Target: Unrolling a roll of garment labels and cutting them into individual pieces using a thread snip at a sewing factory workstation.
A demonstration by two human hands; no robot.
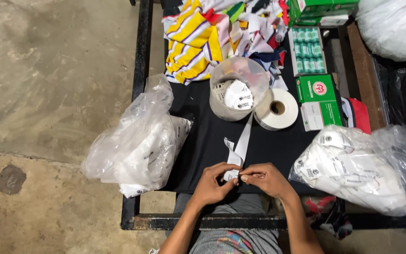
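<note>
Down at the bottom edge we see two bare forearms rising from a lap in grey cloth, and both hands meet over the black table top [212, 141]. Our left hand [212, 184] has its fingers curled shut, pinching the folded end of a white label strip [240, 146]. Our right hand [265, 178] closes on that same end from the other side, fingertips touching the left's. We follow the strip up and away from the hands to a white roll of label tape [278, 109], which lies flat just beside a clear plastic tub [237, 89]. Inside the tub we make out white cut labels with dark print. To the left, a clear plastic bag [137, 141] stuffed with white labels hangs over the table's black metal frame [139, 56]. To the right, another clear bag [363, 169] of white labels sits near the right hand. Beyond the tub we spot a heap of striped yellow, white and purple fabric [193, 40]. Green and white boxes [318, 101] rest to the right of the roll, with an open tray of small green spools [307, 51] behind them. Bare concrete floor [48, 94] fills the left.
</note>
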